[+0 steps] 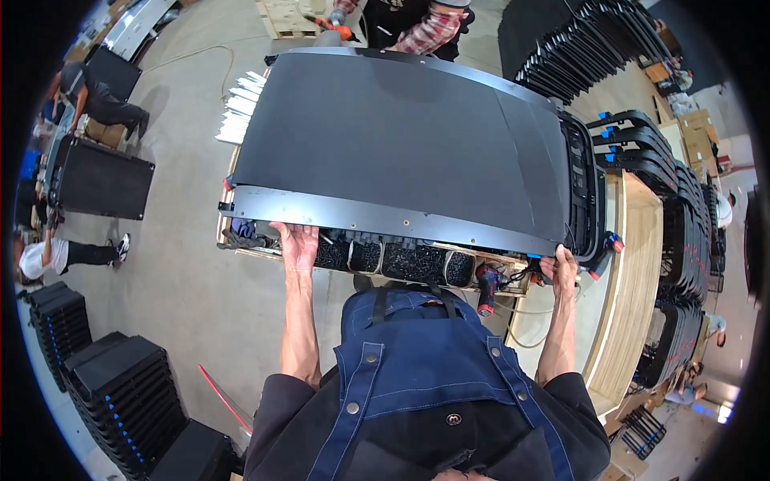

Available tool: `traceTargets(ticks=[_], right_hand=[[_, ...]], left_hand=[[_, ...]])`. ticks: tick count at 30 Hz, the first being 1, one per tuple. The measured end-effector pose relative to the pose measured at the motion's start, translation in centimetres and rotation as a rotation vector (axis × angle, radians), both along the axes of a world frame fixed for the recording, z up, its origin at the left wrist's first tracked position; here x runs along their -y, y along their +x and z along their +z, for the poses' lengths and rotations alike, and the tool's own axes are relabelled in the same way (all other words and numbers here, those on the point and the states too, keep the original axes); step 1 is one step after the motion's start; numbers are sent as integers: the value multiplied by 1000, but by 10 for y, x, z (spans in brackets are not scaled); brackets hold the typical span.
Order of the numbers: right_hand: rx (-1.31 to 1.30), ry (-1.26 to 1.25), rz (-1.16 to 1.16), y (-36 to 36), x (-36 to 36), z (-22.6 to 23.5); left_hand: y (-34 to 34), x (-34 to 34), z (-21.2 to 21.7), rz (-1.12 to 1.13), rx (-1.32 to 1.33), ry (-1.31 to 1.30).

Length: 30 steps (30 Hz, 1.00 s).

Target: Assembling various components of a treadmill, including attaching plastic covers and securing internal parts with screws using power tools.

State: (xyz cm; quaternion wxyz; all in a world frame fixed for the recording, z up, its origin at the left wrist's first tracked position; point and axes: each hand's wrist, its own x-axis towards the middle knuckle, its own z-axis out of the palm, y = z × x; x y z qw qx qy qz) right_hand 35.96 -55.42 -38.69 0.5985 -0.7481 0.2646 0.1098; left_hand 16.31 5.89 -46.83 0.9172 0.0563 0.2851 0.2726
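Observation:
A treadmill deck (pixel 393 128) with a wide black belt lies across the workbench before me. A grey metal rail (pixel 345 210) with several small holes runs along its near edge. My left hand (pixel 299 246) is turned palm up at this rail, left of the middle, its fingers partly hidden at the edge. At the near right corner my right hand (pixel 560 267) grips the deck, thumb at the rail's end and fingers curled below. Black bins of screws (pixel 425 264) sit just below the near rail, between my hands. A red and black cordless screwdriver (pixel 486 293) hangs nearer my right hand.
Across the deck a co-worker in plaid sleeves (pixel 425 36) has an orange tool (pixel 343 32) near one hand. A wooden crate (pixel 622 297) stands close on the right, beside stacked black frames (pixel 682 232). Black stacked parts (pixel 128 401) stand at lower left. White strips (pixel 241 104) stick out far left.

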Motion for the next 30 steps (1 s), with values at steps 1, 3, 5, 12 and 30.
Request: traceTargets(ticks=[1, 3, 5, 12, 30], right_hand=[[-2, 1, -4, 2, -5, 0], [31, 40, 28, 2, -5, 0], [62, 59, -10, -3, -2, 4], [61, -24, -63, 0, -18, -2], [504, -623, 977, 28, 63, 36]], left_hand=[[-7, -4, 0, 23, -5, 17], [-13, -13, -13, -36, 59, -2], [-1, -5, -4, -55, -19, 72], [-5, -7, 11, 10, -14, 86], [-5, -17, 12, -149, -463, 590]])
